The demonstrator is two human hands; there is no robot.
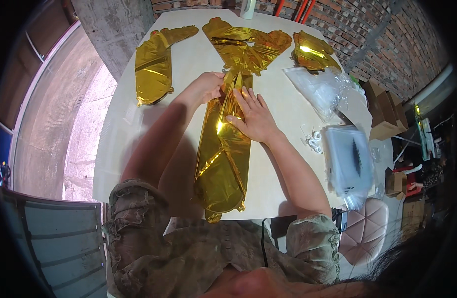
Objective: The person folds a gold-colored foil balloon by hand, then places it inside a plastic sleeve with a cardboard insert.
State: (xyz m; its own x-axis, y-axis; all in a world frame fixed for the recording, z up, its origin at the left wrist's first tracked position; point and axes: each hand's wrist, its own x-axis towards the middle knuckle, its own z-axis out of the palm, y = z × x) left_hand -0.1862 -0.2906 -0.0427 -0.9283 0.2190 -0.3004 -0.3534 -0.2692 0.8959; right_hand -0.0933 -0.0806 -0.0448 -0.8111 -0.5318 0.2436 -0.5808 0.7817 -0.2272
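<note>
A long gold foil balloon (221,169) lies flat and uninflated in front of me, its rounded lower end hanging just over the table's near edge. My left hand (211,87) is at the balloon's upper left edge, fingers curled and closed on the foil. Across the upper right part of the same balloon my right hand (255,116) rests with fingers spread and palm down. The foil is creased and folded lengthwise between the two hands. Just beyond, a wider gold foil piece (250,44) spreads out and meets the balloon's top end.
More folded gold foil balloons lie at the far left (153,67) and far right (315,52) of the white table (119,139). Clear plastic bags (318,92), a stack of clear sleeves (350,156) and a small white tangle (314,142) lie on the right. Cardboard boxes (385,111) stand beyond.
</note>
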